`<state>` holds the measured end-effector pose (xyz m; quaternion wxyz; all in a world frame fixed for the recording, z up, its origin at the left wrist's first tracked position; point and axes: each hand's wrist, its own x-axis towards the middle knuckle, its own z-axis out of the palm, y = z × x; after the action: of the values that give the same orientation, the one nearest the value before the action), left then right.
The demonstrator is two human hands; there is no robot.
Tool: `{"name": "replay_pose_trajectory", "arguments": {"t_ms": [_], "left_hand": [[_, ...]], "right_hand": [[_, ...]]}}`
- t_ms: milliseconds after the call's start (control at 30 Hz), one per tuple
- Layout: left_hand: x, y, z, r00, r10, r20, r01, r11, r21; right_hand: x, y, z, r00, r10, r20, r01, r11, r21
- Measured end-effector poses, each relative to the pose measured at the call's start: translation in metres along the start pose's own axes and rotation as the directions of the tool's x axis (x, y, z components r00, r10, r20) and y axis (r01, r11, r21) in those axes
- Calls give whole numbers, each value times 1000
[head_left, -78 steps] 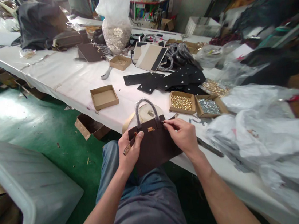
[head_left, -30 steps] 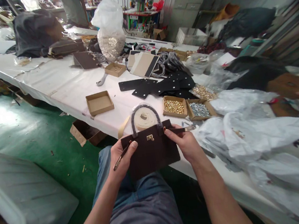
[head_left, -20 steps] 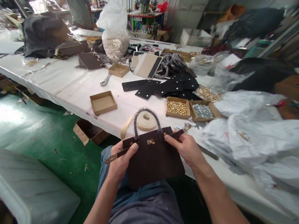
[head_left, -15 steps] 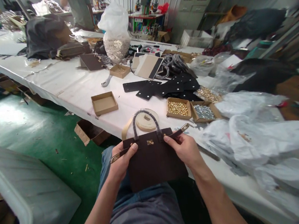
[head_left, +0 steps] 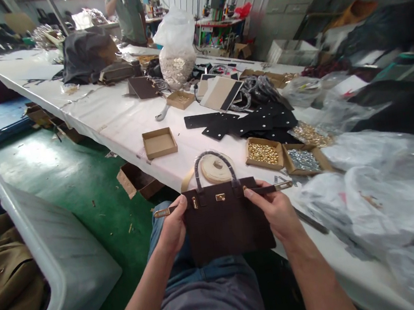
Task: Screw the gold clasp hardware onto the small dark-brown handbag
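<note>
A dark brown handbag [head_left: 228, 231] is held in front of my lap, its top edge by the table edge. It has one arched handle [head_left: 212, 153] in clear wrapping, a gold clasp [head_left: 220, 197] at the middle and a gold fitting [head_left: 195, 203] at the left. My left hand [head_left: 174, 225] is closed on the upper left corner, thumb on the front, a strap with a metal end [head_left: 162, 213] sticking out beyond it. At the upper right, my right hand [head_left: 277, 209] pinches the bag and its other metal-tipped strap [head_left: 283, 185]. The fingers behind the bag are hidden.
A tape roll [head_left: 212, 168] lies just behind the handle. Boxes of gold studs [head_left: 263, 152] and silver studs [head_left: 302, 159] stand to the right, near plastic bags [head_left: 383, 193]. Black strips [head_left: 248, 123] lie farther back. A grey bin [head_left: 71, 254] stands left; a person [head_left: 129, 15] is behind.
My left thumb has moved outward, uncovering the left gold fitting. The right strap now points more level. The view has turned left, so the scene sits farther right.
</note>
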<state>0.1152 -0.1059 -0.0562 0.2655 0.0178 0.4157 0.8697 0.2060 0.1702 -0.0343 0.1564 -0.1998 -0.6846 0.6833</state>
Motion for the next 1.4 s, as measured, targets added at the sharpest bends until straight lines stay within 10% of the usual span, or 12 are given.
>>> {"name": "replay_pose_trajectory", "arguments": {"t_ms": [500,700,1067,1400], "left_hand": [[-4,12,-8,999,-34,6,35,998,-49],[-14,19,-7,987,61,150,-97,964,248],[-15,23,2,977,190,94,-209,793,572],[-22,21,9,949,268,167,-302,618,725]], "right_hand": [[0,20,2,987,-13,-161,-18,982,-190],[-5,15,4,991,-45,-122,11,964,-267],[-21,9,2,990,-143,14,144,977,-156],[-30,0,-3,979,-176,-105,143,955,-261]]}}
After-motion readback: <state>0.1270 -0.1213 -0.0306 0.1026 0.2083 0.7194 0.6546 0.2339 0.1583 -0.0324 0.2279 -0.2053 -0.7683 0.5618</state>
